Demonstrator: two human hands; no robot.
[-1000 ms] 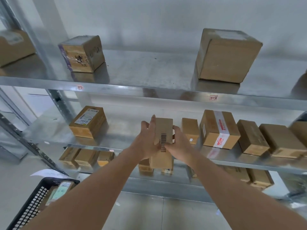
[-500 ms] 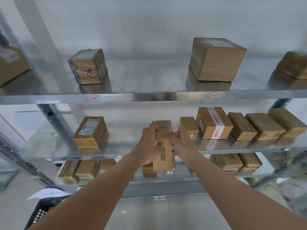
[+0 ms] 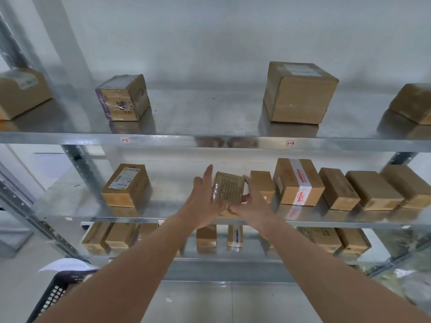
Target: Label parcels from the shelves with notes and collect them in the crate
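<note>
— Near the front edge of the middle shelf (image 3: 140, 215), what are the hands doing?

— Both are on one small parcel (image 3: 229, 191), which stands close to that front edge. The left hand (image 3: 205, 199) lies against its left side with fingers straight and spread; the right hand (image 3: 250, 206) cups its right side, thumb and fingers curled round the lower corner.

— How should this step go?

— My judgement: lift it straight up and toward the body, squeezing evenly from both sides, since cardboard that small can twist out of a one-sided grip. The printed grid faces up, so keep that face level for the note.

— Anything in the way?

— A plain box (image 3: 262, 185) sits just beside the parcel on the right, touching or nearly touching the right hand's knuckles; I cannot tell which. Sliding sideways would likely nudge it. The taped box (image 3: 299, 183) stands beyond that.

— And the crate?

— The black crate (image 3: 54, 297) is low at the left, well apart from the shelf, with a sheet of paper (image 3: 67, 265) over its rim. Only its corner shows.

— Elsewhere?

— A labelled box (image 3: 126, 185) stands near the shelf's left upright, and more parcels on the top shelf (image 3: 210, 138).
</note>
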